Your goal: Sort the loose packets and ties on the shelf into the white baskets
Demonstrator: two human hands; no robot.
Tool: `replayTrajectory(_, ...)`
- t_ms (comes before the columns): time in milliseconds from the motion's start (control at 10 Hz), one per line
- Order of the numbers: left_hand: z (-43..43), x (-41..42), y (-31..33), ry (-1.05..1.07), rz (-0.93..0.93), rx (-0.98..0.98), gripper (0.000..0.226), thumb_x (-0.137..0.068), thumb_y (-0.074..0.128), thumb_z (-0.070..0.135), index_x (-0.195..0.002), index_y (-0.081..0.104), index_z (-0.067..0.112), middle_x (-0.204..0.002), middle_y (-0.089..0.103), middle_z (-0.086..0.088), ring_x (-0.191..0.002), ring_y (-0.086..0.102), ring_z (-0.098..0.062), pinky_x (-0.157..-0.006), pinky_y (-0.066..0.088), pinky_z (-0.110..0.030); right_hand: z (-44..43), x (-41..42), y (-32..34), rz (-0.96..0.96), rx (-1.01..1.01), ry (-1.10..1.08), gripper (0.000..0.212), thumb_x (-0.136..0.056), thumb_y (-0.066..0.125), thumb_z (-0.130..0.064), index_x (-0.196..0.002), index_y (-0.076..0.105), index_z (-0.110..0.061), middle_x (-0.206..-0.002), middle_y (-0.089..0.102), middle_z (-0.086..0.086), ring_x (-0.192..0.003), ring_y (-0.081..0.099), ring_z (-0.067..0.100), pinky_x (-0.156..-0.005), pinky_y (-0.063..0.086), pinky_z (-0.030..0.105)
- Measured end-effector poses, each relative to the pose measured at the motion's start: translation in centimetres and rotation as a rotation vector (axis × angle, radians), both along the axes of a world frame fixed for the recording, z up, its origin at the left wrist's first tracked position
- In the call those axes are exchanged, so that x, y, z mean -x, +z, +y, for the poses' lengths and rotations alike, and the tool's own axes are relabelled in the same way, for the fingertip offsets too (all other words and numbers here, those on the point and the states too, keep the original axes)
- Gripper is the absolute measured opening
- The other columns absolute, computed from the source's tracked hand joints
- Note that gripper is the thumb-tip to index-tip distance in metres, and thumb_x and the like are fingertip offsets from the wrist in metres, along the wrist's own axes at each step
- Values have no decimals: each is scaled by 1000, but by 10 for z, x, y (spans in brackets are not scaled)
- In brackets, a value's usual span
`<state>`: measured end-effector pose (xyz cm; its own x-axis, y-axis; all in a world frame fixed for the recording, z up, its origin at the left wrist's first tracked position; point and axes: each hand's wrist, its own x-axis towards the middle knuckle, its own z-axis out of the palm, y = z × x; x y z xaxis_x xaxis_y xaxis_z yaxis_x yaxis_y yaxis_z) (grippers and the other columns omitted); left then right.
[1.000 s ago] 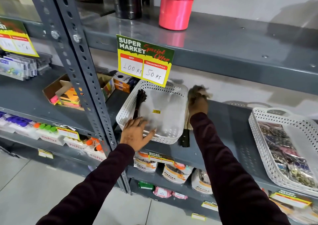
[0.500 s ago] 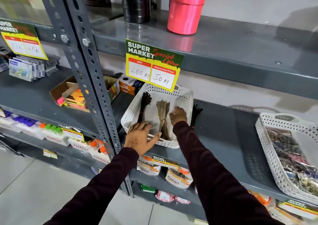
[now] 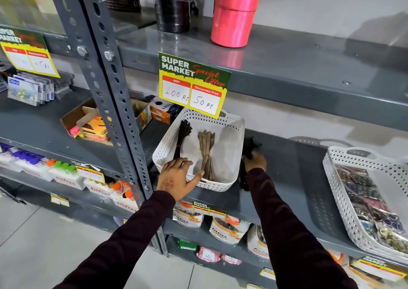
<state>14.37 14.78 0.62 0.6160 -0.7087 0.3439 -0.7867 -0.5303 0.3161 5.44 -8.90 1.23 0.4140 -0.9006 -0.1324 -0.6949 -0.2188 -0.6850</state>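
Dark tie bundle [image 3: 248,154]: lying on the grey shelf [image 3: 293,178] just right of the left white basket [image 3: 234,134]; probably light, floppy; best pinched mid-bundle.
Right hand [image 3: 255,161]: fingers curling onto it, closure unclear.
Left hand [image 3: 176,179]: spread, bracing the basket rim.

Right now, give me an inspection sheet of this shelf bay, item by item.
Surface: grey metal shelf, bare between the two baskets.
Job's things: left white basket holds a tan tie bundle and a dark tie bundle; a black tie bundle lies on the shelf beside it; right white basket holds shiny packets.
Clutter: price card, pink rolls.
Grippers: left hand steadies the left basket's front rim; right hand on the black bundle, grip unclear.
Cables: nothing seen.
Surroundings: stocked shelves below and left.
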Motion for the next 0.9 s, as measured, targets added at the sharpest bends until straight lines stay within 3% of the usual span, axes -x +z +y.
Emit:
replayTrajectory(100,0,-1,0,-17,10,6,61,-83,35,61,-104,65,12,-109,67,-11,-98,61,-30,-85,44,-41,-4,-13,40,-88,222,-20,40,-92,58,-20,-124,54,4,-135,50,27,-119,54,39,-99,45,41)
replayTrajectory(200,0,-1,-1,-23,8,9,60,-83,35,60,-107,64,14,-112,66,-9,-100,60,-29,-86,43,-41,6,-22,60,-98,321,79,36,-92,58,-17,-122,56,1,-130,50,28,-113,56,41,-98,45,41)
replayTrajectory(300,0,-1,1,-24,8,4,63,-82,34,61,-108,64,12,-114,66,-9,-102,60,-29,-87,43,-41,30,-39,60,57,353,219,32,-93,55,-18,-119,58,0,-127,52,25,-111,58,40,-96,47,39)
replayTrajectory(500,1,0,10,-29,67,-112,76,-77,22,68,-116,60,14,-122,61,-10,-110,54,-29,-93,37,-39,67,-46,31,447,276,374,35,-98,43,-10,-131,50,-1,-141,42,19,-125,50,34,-105,43,37)
replayTrajectory(700,1,1,18,-3,101,-222,89,-71,9,72,-125,53,18,-125,58,-9,-113,50,-27,-96,33,-38,72,-36,54,474,292,437,36,-97,44,-10,-130,50,0,-137,48,22,-125,51,34,-104,44,37)
replayTrajectory(900,-8,24,45,-12,-49,-222,67,-76,29,56,-125,51,14,-123,57,-11,-112,47,-28,-91,36,-39,72,19,122,291,378,536,35,-96,49,-21,-121,57,2,-128,59,23,-117,57,34,-96,48,34)
